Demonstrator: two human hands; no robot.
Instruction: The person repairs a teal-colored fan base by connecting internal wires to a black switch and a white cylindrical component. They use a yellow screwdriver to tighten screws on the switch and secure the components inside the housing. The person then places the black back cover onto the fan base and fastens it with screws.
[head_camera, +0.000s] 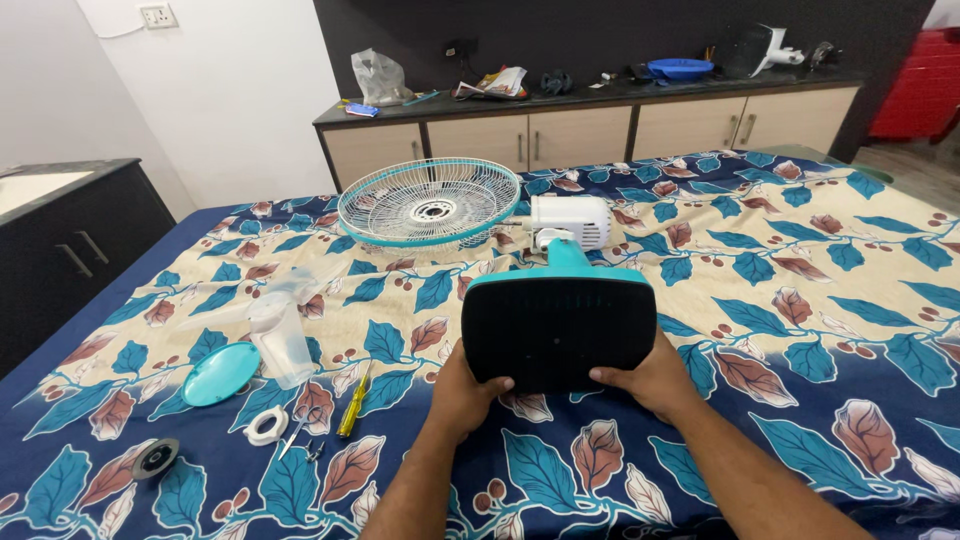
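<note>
Both hands are gripping the fan base (558, 332), black underside facing the camera, teal edge on top. Left hand (462, 395) is clamped on the lower left corner, fingers (494, 383) curling over the black face. Right hand (655, 382) is clamped on the lower right corner, fingers (612, 375) wrapping onto the same face. The base is standing tilted up near the middle of the bed's near edge, on the leaf-print bedsheet (800, 300).

Toward the near left corner of the bed, small parts are lying loose:
- black round cap (155, 458), nearest the edge
- white ring (266, 425), touching nothing
- scissors (299, 428) just beside the ring
- yellow-handled screwdriver (353, 405) just right of the scissors
- teal oval cover (221, 373) farther left
- clear fan blade (278, 335), lying just beside the teal cover

Behind the base, the teal neck is leading up to the white motor housing (566, 221), which is lying on its side mid-bed. Left of the motor, the wire fan guard (428, 204) with teal rim is sitting face up, touching or nearly touching the motor; cannot tell which.

Beyond the far edge of the bed, a dark-topped counter (590, 95) with beige cupboard doors is running along the wall, carrying a plastic bag (378, 77), papers (492, 84) and a blue bowl (680, 68).
</note>
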